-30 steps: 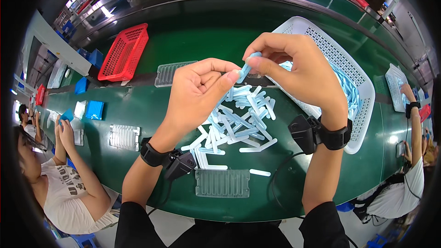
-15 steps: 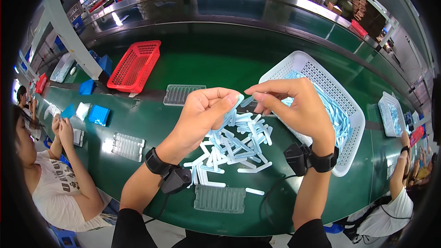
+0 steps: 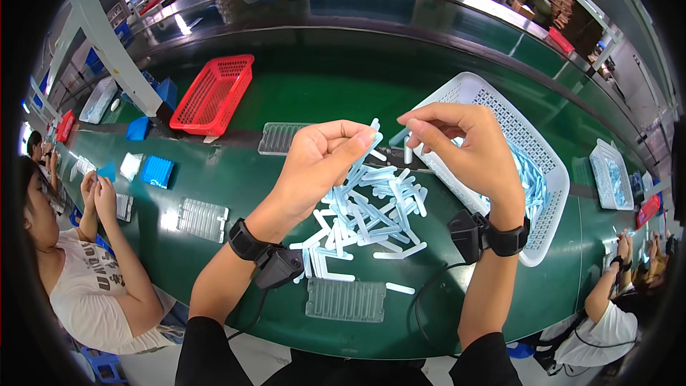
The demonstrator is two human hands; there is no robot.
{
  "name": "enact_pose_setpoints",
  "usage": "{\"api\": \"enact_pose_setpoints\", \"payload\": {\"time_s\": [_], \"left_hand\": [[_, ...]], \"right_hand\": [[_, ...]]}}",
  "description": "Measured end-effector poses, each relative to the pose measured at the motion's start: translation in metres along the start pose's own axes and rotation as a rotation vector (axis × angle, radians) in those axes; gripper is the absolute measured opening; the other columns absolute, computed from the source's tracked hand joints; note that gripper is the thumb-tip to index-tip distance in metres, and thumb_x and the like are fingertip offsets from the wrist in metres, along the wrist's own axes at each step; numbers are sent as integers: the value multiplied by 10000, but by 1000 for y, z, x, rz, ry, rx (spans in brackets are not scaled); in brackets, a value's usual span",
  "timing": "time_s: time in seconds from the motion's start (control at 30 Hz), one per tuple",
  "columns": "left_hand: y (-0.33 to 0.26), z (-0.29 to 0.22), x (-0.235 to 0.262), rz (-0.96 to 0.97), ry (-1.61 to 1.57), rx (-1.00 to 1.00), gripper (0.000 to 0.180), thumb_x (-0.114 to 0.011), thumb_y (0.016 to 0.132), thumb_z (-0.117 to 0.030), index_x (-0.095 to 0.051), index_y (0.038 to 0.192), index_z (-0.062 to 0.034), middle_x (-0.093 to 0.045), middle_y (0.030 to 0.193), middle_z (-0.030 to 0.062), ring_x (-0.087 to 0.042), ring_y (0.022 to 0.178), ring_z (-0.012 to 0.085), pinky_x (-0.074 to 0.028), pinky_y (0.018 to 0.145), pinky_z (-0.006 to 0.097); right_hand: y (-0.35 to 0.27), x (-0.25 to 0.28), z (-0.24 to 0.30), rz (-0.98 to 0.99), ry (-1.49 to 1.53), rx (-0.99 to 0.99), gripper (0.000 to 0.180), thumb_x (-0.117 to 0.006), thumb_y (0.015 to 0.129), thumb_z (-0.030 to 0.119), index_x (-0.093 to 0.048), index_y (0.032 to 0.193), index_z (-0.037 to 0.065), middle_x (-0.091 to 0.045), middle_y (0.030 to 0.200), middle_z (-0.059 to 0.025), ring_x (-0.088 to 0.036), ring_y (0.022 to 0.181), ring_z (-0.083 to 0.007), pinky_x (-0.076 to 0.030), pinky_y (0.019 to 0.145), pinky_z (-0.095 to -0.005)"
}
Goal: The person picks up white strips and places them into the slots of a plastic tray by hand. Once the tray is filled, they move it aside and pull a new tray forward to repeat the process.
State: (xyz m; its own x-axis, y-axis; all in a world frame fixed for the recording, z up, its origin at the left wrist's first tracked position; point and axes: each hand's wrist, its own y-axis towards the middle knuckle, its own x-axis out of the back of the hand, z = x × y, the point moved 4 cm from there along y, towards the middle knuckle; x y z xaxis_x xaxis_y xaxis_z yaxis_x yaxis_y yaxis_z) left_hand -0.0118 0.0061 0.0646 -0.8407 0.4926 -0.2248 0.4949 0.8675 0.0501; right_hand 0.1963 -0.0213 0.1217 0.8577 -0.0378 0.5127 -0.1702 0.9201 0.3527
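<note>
My left hand point(image 3: 325, 157) is raised above the green table, fingers pinched on a pale blue plastic stick point(image 3: 374, 134) that pokes up from them. My right hand point(image 3: 468, 150) is close beside it, thumb and fingers pinched on a small pale piece point(image 3: 408, 151). Below both hands lies a loose pile of several pale blue sticks point(image 3: 371, 211). A clear ribbed tray point(image 3: 346, 299) sits at the near edge. A white perforated basket point(image 3: 550, 164) with more blue sticks is to the right.
A red basket point(image 3: 214, 94) stands at the back left, a second clear tray point(image 3: 281, 138) behind my left hand, a third point(image 3: 202, 219) to the left. A person point(image 3: 86, 271) works at my left, another point(image 3: 614, 307) at the lower right. A further white basket point(image 3: 612, 175) is far right.
My hands have drawn slightly apart and lowered in view as the head tilted; the stick stays in the left hand and the right now pinches a small separate piece.
</note>
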Motion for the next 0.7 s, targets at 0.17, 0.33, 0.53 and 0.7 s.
{"api": "enact_pose_setpoints", "payload": {"time_s": [0.17, 0.33, 0.53, 0.7], "left_hand": [[-2, 4, 0, 16, 25, -37, 196, -673, 1061, -208, -707, 1089, -17, -502, 686, -125, -298, 559, -26, -197, 504, 215], [-2, 9, 4, 83, -30, -50, 262, -704, 1047, -175, -711, 1181, 51, -721, 949, -15, -578, 821, -12, -446, 721, 177], [-1, 12, 0, 106, -22, -80, 233, -701, 1050, -202, -715, 1136, 14, -652, 864, -58, -446, 691, -20, -328, 612, 185], [-1, 6, -2, 80, 20, -84, 203, -701, 1045, -188, -708, 1123, -1, -584, 779, -94, -365, 600, -27, -264, 531, 195]], "right_hand": [[0, -6, 3, 101, 248, -64, 190, -696, 1009, 121, -777, 1070, -40, -770, 825, -71, -707, 745, -86, -577, 712, -247], [1, -9, -5, 143, 443, -119, 231, -695, 1037, 171, -777, 1102, -35, -775, 858, -70, -694, 750, -77, -565, 704, -228], [4, -10, -13, 171, 508, -144, 252, -673, 1054, 192, -776, 1122, -28, -787, 882, -89, -688, 726, -78, -561, 706, -223], [4, -8, -16, 176, 543, -132, 278, -649, 1069, 207, -772, 1133, -34, -789, 897, -94, -696, 742, -88, -566, 718, -231]]}}
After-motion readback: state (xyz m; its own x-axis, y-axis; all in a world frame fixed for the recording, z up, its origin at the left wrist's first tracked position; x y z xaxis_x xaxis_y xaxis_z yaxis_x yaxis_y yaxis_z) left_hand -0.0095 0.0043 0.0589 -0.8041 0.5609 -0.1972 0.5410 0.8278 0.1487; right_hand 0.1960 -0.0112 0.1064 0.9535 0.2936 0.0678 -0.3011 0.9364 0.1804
